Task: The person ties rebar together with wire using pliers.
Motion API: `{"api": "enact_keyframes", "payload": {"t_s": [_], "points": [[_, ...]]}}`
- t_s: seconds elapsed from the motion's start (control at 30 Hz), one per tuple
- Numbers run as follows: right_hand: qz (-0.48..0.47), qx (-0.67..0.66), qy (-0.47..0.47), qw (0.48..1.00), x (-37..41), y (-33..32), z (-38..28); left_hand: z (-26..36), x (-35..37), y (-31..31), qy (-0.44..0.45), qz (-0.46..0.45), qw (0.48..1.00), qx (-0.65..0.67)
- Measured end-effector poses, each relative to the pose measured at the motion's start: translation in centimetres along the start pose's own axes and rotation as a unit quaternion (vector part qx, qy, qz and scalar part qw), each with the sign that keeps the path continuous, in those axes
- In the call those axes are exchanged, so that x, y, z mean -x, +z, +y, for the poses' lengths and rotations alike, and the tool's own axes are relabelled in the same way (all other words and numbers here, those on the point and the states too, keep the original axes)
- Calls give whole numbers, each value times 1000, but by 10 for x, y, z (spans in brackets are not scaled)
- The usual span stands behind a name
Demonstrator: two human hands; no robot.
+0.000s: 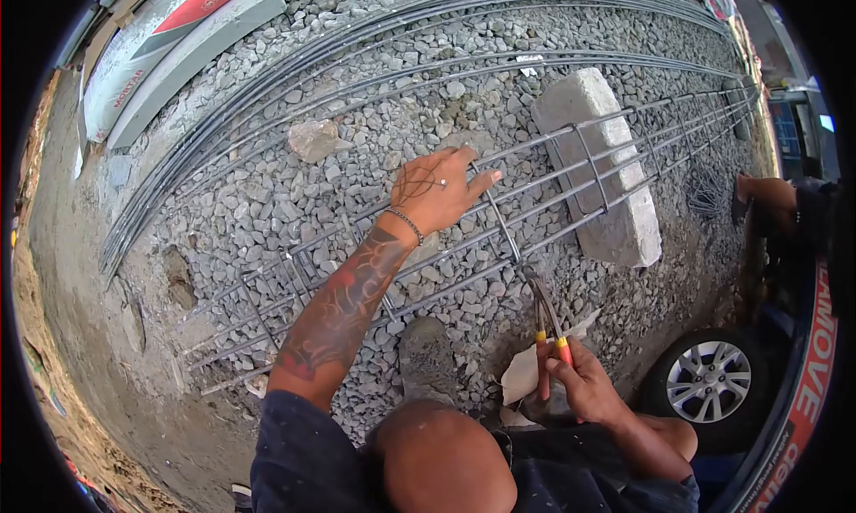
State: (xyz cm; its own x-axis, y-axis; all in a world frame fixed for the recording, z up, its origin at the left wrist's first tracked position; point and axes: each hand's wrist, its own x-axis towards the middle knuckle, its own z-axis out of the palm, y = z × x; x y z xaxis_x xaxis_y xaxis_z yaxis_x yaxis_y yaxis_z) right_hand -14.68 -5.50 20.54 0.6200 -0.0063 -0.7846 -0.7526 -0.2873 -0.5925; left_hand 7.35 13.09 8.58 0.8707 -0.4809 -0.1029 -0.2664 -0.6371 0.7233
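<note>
Pincers [547, 304] point up-left, crosswise to rebar cage [505, 221].

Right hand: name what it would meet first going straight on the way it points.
Pincers leading, the right hand would probably meet the lower corner of a rebar stirrup; whether they already touch is unclear.
</note>
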Motion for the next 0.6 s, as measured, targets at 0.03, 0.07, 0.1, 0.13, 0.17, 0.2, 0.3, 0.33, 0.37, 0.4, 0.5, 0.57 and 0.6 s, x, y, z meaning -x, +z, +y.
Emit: {"api": "enact_keyframes", "payload": {"t_s": [0.03, 0.07, 0.1, 0.13, 0.17, 0.2, 0.3, 0.33, 0.37, 0.4, 0.5, 0.57, 0.6], "points": [[-3, -14, 4, 1000, -1, 1, 3, -2, 0, 3, 0, 8, 1000, 1], [-2, -10, 1, 1000, 0, 2, 1, -2, 1, 5, 11, 30, 999, 4], [-1, 9, -1, 1000, 0, 2, -1, -4, 1, 6, 24, 52, 998, 6], [2, 28, 1, 1000, 2, 3, -2, -6, 0, 7, 26, 54, 998, 7], [4, 29, 2, 1000, 3, 4, -3, -5, -1, 5, 19, 37, 999, 4], [8, 35, 5, 999, 3, 5, -6, -4, 0, 4, 10, 19, 1000, 0], [19, 45, 7, 999, 3, 6, -9, -1, -1, 0, 5, 3, 1000, -6], [27, 50, 8, 998, 3, 7, -10, -1, 0, 0, 5, 5, 1000, -6], [27, 50, 7, 998, 3, 6, -14, -1, 0, 0, 7, 8, 1000, -5], [27, 83, 28, 996, 3, 5, -21, -2, 0, 1, 9, 10, 1000, -3], [32, 180, 7, 983, 1, 3, -18, -2, -1, 2, 12, 13, 1000, -9], [36, 245, -39, 968, 1, 3, -13, -2, 0, 2, 9, 12, 1000, -8], [59, 294, -71, 951, 1, 4, -12, -1, 0, 1, 5, 12, 1000, -8]]}}
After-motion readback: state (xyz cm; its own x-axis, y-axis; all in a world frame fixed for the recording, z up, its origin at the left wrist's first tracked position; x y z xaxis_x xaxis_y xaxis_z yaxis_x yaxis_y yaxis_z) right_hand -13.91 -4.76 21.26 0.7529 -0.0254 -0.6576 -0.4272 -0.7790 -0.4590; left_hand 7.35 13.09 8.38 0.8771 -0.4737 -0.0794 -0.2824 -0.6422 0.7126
